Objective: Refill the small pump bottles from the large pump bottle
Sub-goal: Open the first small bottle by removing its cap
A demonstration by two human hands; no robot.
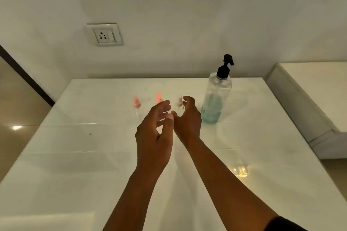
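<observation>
A large clear pump bottle (216,97) with a black pump head stands at the back right of the white table (75,155); bluish liquid fills its lower part. Three small clear pump bottles stand in a row to its left: one with a pink top (137,103), a second pink-topped one (158,97) partly behind my left hand, and a white-topped one (179,102). My left hand (155,133) hovers in front of the middle bottle, fingers relaxed, holding nothing. My right hand (187,118) is beside the white-topped bottle with its fingers curved near it; contact is unclear.
A wall with a power socket (104,34) rises behind the table. A white raised ledge (300,103) runs along the right side. The floor (15,118) lies beyond the table's left edge.
</observation>
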